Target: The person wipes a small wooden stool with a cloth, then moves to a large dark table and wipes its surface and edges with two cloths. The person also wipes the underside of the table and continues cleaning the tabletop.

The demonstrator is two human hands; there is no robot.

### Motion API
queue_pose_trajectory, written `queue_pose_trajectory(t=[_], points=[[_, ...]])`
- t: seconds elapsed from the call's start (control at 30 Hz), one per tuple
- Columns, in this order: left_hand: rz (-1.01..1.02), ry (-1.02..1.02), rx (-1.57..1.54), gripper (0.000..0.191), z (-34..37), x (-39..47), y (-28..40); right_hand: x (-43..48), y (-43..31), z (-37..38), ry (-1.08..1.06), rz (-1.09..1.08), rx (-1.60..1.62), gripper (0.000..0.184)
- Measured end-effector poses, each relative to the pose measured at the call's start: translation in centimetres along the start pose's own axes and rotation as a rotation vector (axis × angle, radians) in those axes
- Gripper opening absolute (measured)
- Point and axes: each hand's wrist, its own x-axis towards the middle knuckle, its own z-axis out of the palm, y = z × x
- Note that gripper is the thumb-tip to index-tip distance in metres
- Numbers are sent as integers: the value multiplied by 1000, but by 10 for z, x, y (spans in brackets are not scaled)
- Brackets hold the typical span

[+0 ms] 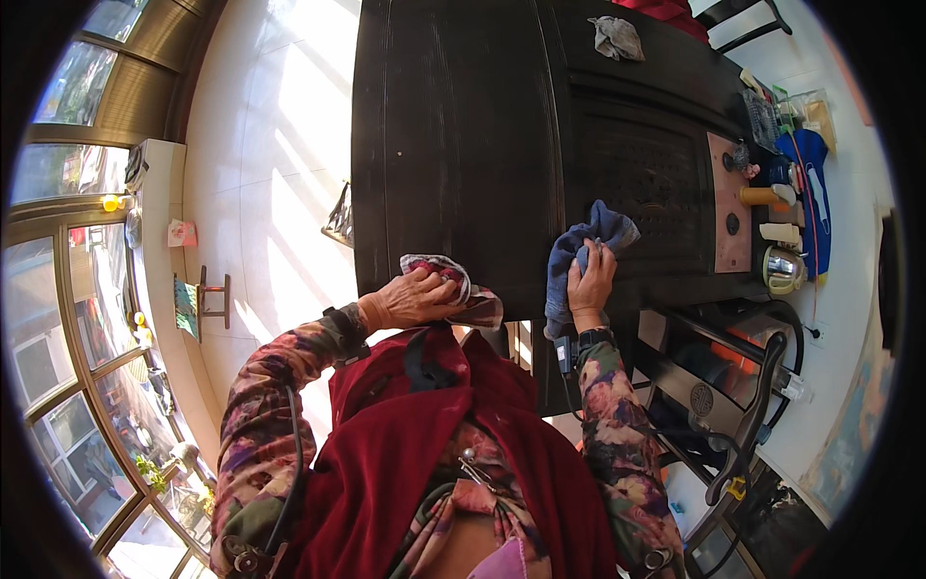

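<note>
Both of my hands rest near the front edge of a dark wooden table point(463, 159). My left hand point(414, 299) lies with its fingers curled over a bunched patterned cloth point(454, 269) in red, white and dark colours. A plaid part of cloth point(483, 308) hangs at the edge beside it; whether it is the same piece I cannot tell. Further right, my right hand point(592, 284) grips a crumpled blue cloth point(612, 226), partly on the table's carved panel and partly along the front edge. The fingers hide the middle of each cloth.
A crumpled grey cloth point(617, 38) lies at the table's far end. On the right are a pinkish tray point(727, 210), an electric kettle point(783, 271) and a wire basket point(761, 121). A dark wooden chair point(712, 405) stands close to my right arm. Cables run along both sleeves.
</note>
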Motion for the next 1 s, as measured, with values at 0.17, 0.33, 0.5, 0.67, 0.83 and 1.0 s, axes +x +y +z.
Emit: queue_pose_trajectory(t=[0.17,0.33,0.5,0.67,0.83,1.0], points=[[-686,90,196,47,-18,-108,-42,0,2,1,9,5,-15,47],[-1056,452,428,49,-57,-114,-90,0,1,-1,-2,11,-23,47],[-180,122,-47,49,-8,37,-23,3,1,-3,50,-3,17,49],[111,113,-80,45,44,125,-2,4,2,-6,45,35,-3,51],[-554,225,104,40,37,153,-89,4,6,-10,40,67,26,51],[-907,398,99,44,42,199,-119,7,1,-17,-13,128,98,53]])
